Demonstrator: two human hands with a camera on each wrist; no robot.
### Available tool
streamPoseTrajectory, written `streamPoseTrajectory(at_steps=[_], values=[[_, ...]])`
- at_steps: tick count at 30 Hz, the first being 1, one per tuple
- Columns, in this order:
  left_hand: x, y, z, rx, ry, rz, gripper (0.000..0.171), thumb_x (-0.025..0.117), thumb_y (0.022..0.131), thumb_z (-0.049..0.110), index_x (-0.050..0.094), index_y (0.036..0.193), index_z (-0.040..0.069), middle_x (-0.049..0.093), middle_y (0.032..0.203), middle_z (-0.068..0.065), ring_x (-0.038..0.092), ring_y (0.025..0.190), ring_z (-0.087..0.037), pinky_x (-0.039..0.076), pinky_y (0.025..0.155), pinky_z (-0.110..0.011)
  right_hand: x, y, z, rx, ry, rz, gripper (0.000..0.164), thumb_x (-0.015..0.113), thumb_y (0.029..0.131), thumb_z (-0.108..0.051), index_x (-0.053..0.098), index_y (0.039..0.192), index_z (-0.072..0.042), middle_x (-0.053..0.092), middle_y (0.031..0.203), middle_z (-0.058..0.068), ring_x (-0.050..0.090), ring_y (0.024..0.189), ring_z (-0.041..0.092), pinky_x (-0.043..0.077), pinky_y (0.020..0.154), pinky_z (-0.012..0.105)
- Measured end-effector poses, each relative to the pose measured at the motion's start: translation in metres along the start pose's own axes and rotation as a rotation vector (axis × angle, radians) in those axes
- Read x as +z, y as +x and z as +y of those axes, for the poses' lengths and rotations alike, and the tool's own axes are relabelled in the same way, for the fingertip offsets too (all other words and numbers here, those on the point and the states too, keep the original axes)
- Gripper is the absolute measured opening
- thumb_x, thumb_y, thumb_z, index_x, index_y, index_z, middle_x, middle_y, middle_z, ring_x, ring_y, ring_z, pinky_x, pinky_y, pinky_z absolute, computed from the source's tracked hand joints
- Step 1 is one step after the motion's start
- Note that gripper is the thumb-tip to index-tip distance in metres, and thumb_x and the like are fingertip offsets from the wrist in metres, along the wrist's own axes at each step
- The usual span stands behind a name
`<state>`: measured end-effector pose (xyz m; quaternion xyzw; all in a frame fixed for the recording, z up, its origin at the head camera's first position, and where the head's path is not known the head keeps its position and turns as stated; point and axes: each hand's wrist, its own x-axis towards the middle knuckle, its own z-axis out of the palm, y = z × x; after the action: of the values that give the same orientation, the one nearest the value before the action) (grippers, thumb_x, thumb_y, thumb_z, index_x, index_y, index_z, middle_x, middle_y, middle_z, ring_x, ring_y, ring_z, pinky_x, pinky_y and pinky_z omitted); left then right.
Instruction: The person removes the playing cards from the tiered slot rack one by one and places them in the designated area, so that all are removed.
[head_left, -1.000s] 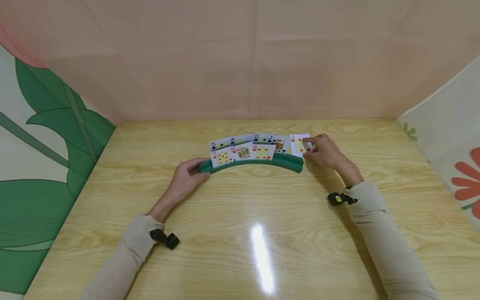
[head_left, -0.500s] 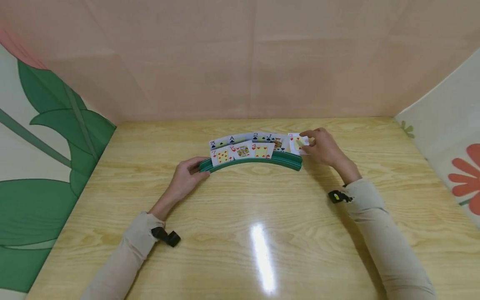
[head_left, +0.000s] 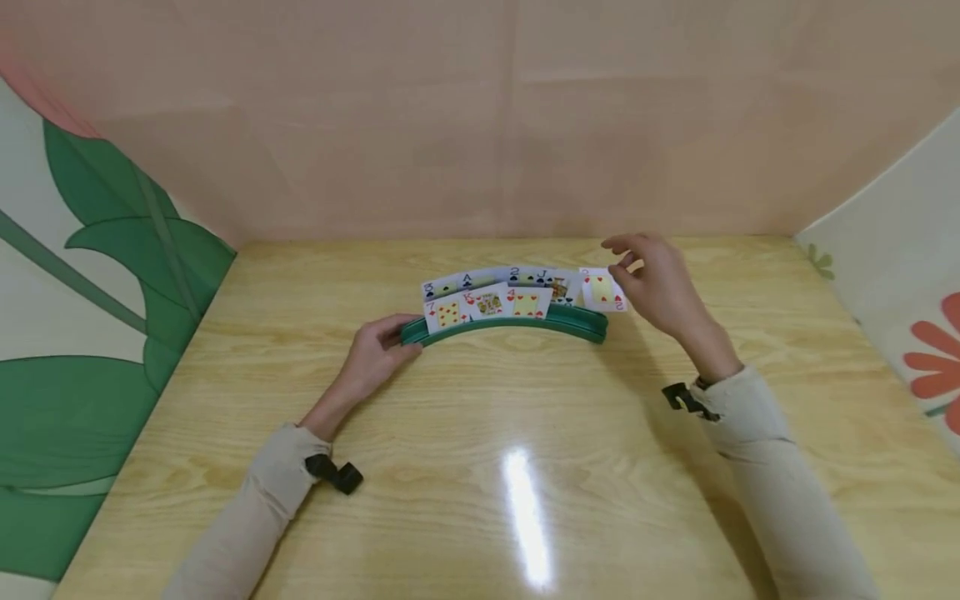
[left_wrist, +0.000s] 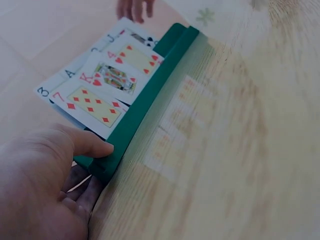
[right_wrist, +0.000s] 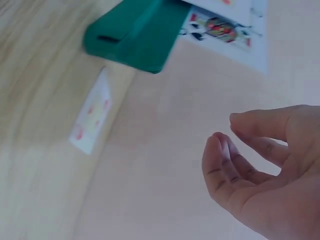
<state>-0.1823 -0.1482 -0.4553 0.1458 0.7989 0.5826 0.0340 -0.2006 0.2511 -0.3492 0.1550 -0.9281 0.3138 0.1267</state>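
My left hand (head_left: 367,357) grips the left end of a curved green card holder (head_left: 576,323). In the left wrist view its thumb (left_wrist: 95,143) presses the front rail while the other fingers pass underneath. Playing cards stand in two rows: a seven of diamonds (head_left: 447,314), king of hearts (head_left: 488,304) and four of hearts (head_left: 528,303) in front, with black-suit cards including a jack (head_left: 559,289) behind. A loose hearts card (right_wrist: 92,115) lies on the table past the holder's right end. Over it hovers my right hand (head_left: 658,287), thumb and fingers apart, holding nothing.
The wooden table (head_left: 465,467) reflects a bright streak of light near its front. A pinkish wall covering (head_left: 510,125) rises behind it. Side panels carry a green leaf print (head_left: 67,417) at left and a red flower (head_left: 941,358) at right.
My right hand has let go of the hearts card and lifted up and away from it. The left hand keeps its grip on the card holder.
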Motion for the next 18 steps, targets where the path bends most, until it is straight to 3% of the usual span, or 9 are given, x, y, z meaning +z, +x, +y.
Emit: streamPoseTrajectory(at_steps=[4,10,18], values=[[0.001,0.0,-0.001,0.003,-0.004,0.003,0.037,0.07,0.09,0.0,0.066,0.126,0.002,0.064,0.127,-0.015,0.063,0.114,-0.024,0.052,0.097,-0.034,-0.002,-0.003,-0.014,-0.066,-0.018,0.075,0.028,0.059,0.094,0.004,0.065,0.122,0.003,0.064,0.109,0.019,0.061,0.089,0.027,0.052,0.072,0.031],[0.001,0.001,0.001,0.009,-0.003,0.001,0.037,0.07,0.089,-0.001,0.066,0.126,0.002,0.064,0.127,-0.015,0.062,0.115,-0.025,0.051,0.098,-0.035,0.002,-0.008,-0.036,-0.158,-0.049,0.167,0.018,0.059,0.094,0.002,0.069,0.108,0.003,0.069,0.097,0.017,0.062,0.083,0.027,0.052,0.073,0.043],[0.001,0.0,0.0,0.0,-0.012,-0.001,0.038,0.071,0.09,0.001,0.066,0.127,0.003,0.064,0.127,-0.016,0.062,0.115,-0.026,0.051,0.098,-0.038,0.012,-0.011,-0.052,-0.231,-0.014,0.133,0.018,0.061,0.091,0.008,0.07,0.105,0.003,0.069,0.097,0.016,0.064,0.085,0.026,0.055,0.073,0.044]])
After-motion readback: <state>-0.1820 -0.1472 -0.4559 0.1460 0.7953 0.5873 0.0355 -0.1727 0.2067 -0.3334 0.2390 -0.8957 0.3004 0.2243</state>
